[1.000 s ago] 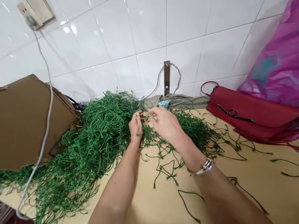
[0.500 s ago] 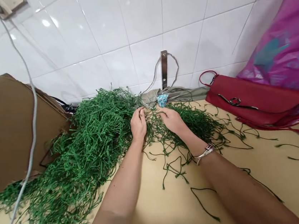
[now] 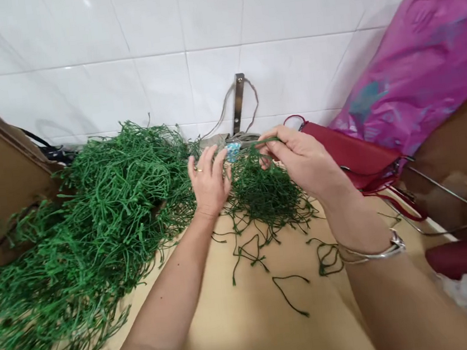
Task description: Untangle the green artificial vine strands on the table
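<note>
My right hand [image 3: 299, 159] is raised over a smaller dark green heap of knotted cords [image 3: 267, 193], with a green cord [image 3: 270, 139] pinched between thumb and fingers. Fingers spread, my left hand [image 3: 209, 180] rests at the gap between that heap and a much larger pile of brighter green cords [image 3: 128, 176] on the left. It holds nothing that I can see. A few loose cords lie nearer to me, among them a bent cord [image 3: 291, 295] and a looped cord [image 3: 329, 257] under my right wrist.
A yellowish tabletop [image 3: 229, 321] meets a white tiled wall [image 3: 160, 88]. Behind the heaps are a metal bracket [image 3: 238, 104] and a small blue patterned item [image 3: 233, 151]. A red handbag [image 3: 352, 150] and a purple plastic bag [image 3: 427, 63] stand right; a brown box [image 3: 2, 179] stands left.
My right hand has lifted and moved right, with a cord in its pinch. My left hand has opened its fingers. The view has swung to the right.
</note>
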